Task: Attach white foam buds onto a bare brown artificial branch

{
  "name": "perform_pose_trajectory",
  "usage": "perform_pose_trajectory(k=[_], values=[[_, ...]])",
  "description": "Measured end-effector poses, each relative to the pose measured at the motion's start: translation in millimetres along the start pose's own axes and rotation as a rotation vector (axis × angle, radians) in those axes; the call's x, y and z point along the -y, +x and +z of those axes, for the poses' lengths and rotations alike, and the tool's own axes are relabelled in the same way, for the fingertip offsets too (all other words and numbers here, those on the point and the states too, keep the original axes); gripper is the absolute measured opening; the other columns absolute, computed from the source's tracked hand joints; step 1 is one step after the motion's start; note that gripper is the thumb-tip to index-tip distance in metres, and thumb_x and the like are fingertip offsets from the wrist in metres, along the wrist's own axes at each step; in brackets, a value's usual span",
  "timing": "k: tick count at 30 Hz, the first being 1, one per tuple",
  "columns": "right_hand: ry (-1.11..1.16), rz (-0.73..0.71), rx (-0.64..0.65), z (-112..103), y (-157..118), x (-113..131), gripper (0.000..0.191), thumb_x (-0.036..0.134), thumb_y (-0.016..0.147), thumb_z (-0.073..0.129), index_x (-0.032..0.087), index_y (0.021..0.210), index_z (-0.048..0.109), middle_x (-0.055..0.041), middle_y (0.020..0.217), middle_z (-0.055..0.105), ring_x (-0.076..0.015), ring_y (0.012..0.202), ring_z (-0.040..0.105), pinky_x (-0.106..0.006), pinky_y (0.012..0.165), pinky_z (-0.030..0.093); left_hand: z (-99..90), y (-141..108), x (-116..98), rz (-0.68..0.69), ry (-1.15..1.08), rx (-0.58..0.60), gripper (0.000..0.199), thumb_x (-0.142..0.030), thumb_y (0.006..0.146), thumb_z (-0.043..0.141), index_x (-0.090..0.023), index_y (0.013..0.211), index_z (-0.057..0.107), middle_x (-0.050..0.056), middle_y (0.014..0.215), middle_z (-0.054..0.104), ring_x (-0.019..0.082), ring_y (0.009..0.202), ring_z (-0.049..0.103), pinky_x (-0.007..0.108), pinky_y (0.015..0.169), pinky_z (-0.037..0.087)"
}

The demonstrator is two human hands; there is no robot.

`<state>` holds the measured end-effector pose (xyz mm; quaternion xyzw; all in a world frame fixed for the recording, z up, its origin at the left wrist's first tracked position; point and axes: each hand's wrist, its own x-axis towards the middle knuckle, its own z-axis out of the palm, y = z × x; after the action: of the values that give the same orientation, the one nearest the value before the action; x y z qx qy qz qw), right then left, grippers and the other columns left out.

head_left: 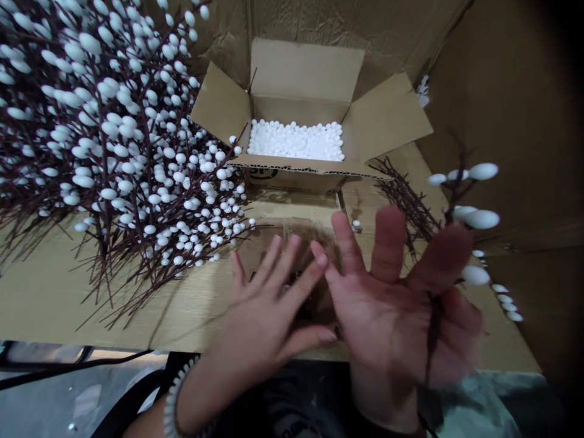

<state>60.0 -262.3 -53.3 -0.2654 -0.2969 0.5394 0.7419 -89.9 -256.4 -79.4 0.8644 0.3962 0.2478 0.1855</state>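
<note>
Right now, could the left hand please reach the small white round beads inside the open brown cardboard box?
Probably yes: the left hand looks empty, the flaps of the box stand open, and nothing covers the beads.

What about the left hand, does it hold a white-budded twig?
No, the left hand is splayed; a white-budded twig is in the right hand.

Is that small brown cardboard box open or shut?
Open: the small brown cardboard box has flaps spread outward, exposing small round white beads inside.
</note>
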Motion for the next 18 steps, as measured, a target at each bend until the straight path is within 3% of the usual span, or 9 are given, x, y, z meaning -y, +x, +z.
perform_pose_trajectory(k=[1,3,5,7,10,12,15,18], values=[[-0.019,-0.021,0.007,-2.4,1.1,0.0,0.036,0.045,0.093,0.042,0.040,0.099,0.076,0.0060,0.112,0.078,-0.0278,0.119,0.065,-0.055,0.108,0.042,-7.4,1.5,4.7,-0.086,-0.144,-0.010,0.071,-0.058,0.095,0.049,-0.030,0.155,0.026,0.011,0.163,0.026,0.036,0.152,0.020,0.065,0.119,-0.008],[-0.045,-0.019,0.029,-5.5,3.5,-0.1,0.038,0.042,0.093,0.042,0.033,0.088,0.078,0.0018,0.094,0.079,-0.0221,0.089,0.073,-0.046,0.098,0.049,-21.5,5.8,12.4,-0.187,-0.633,-0.084,0.066,-0.060,0.098,0.039,-0.033,0.156,0.024,0.006,0.162,0.030,0.031,0.152,0.022,0.056,0.124,0.013],[-0.065,0.041,0.085,-6.2,5.4,-0.7,0.037,0.038,0.093,0.044,0.027,0.083,0.078,0.0002,0.080,0.075,-0.0135,0.057,0.063,-0.038,0.080,0.054,-31.3,12.7,15.2,-0.199,-1.165,-0.119,0.068,-0.070,0.095,0.025,-0.033,0.150,0.040,0.005,0.155,0.044,0.029,0.146,0.037,0.050,0.116,0.038],[-0.088,0.099,0.141,-5.9,6.1,-2.3,0.034,0.038,0.093,0.047,0.025,0.085,0.077,0.0005,0.069,0.070,-0.0097,0.044,0.047,-0.030,0.057,0.049,-34.7,21.5,12.7,-0.206,-1.529,-0.075,0.069,-0.073,0.093,0.030,-0.028,0.135,0.060,0.008,0.143,0.058,0.030,0.136,0.051,0.046,0.105,0.050],[-0.178,0.104,0.080,-7.5,5.0,-6.4,0.037,0.041,0.098,0.043,0.024,0.092,0.075,0.0035,0.049,0.053,-0.0102,0.041,0.036,-0.026,0.044,0.031,-29.9,34.3,3.7,-0.241,-1.791,-0.110,0.037,-0.050,0.093,0.053,-0.021,0.105,0.073,0.009,0.107,0.071,0.023,0.104,0.067,0.037,0.094,0.056],[-0.220,0.079,0.031,-9.5,3.6,-9.3,0.038,0.043,0.099,0.042,0.024,0.087,0.073,0.0055,0.044,0.042,-0.0101,0.041,0.030,-0.026,0.043,0.025,-23.9,40.5,-1.9,-0.244,-1.912,-0.158,0.006,-0.023,0.081,0.064,-0.019,0.084,0.068,0.003,0.082,0.061,0.014,0.080,0.063,0.027,0.077,0.058],[-0.198,0.092,0.042,-10.1,1.3,-12.3,0.036,0.043,0.097,0.047,0.023,0.071,0.064,0.0055,0.049,0.037,-0.0112,0.044,0.029,-0.027,0.044,0.024,-16.5,46.9,-6.3,-0.190,-2.027,-0.127,0.013,-0.010,0.065,0.061,-0.018,0.068,0.051,-0.003,0.066,0.040,0.009,0.062,0.043,0.017,0.058,0.048],[-0.178,0.106,0.036,-7.4,-1.0,-12.9,0.032,0.041,0.094,0.048,0.025,0.067,0.058,0.0028,0.055,0.041,-0.0155,0.053,0.039,-0.031,0.052,0.034,-12.1,50.0,-6.6,-0.126,-2.015,-0.082,0.021,-0.013,0.065,0.058,-0.018,0.063,0.038,-0.003,0.063,0.032,0.010,0.058,0.033,0.017,0.055,0.041]])
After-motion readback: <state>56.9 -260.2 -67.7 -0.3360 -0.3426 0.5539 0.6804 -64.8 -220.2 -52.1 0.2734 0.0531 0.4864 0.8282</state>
